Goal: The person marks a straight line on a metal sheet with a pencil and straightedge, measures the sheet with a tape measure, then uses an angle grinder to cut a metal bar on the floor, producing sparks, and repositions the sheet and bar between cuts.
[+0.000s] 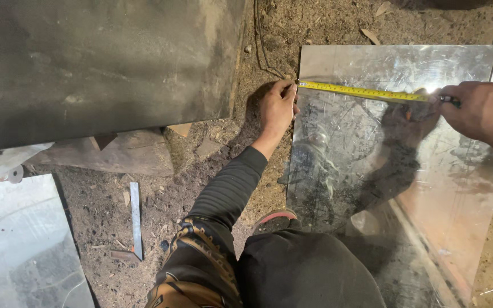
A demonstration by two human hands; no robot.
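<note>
Dirt floor, loose soil and debris throughout; no containers in view. Bottom centre of frame: the person's bent knee in dark cloth. Lower left: a second shiny sheet [21,245]; a narrow metal strip [136,219] lies on the soil beside it. Centre right: metal sheet [372,171] flat on the ground, reflective. Left hand [278,108] pinches the tape end against the sheet's upper-left corner, fingers closed on it. Yellow tape measure [363,91] runs across the upper edge to the right hand [477,111], closed round the tape case, mostly hidden. Upper left: large dark slab [104,63]. Risk, as judged: hook slipping off the corner would skew the reading; the sheet's bare edges could cut fingers.
</note>
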